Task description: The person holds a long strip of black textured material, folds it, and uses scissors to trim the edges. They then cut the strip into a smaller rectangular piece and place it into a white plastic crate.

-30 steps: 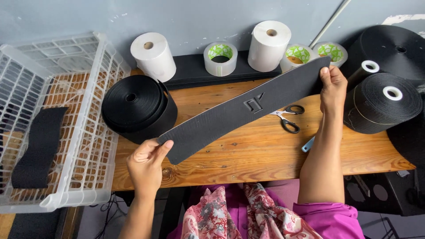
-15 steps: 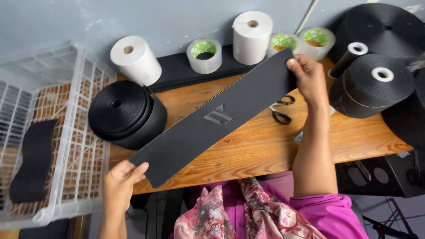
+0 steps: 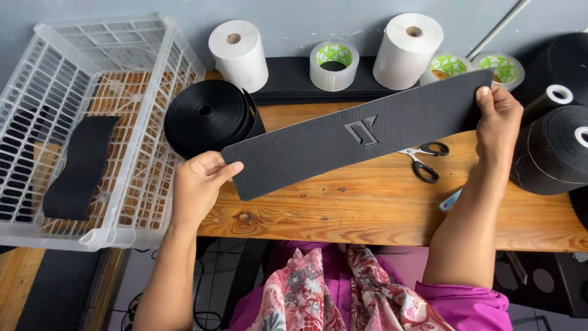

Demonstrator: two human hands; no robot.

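Note:
I hold a long dark grey strip with an embossed angular mark at its middle, stretched flat above the wooden table. My left hand pinches its lower left end. My right hand grips its upper right end. The strip slants up to the right, over the table's middle. A second black strip lies in the white plastic basket to the left.
A roll of black webbing lies behind the left hand. Black-handled scissors lie under the strip. White paper rolls, tape rolls and big black rolls line the back and right side. A blue tool lies by my right forearm.
The strip has moved a little right and up between my hands, and my left hand has risen closer to the table edge. The view has shifted so the basket shows more fully.

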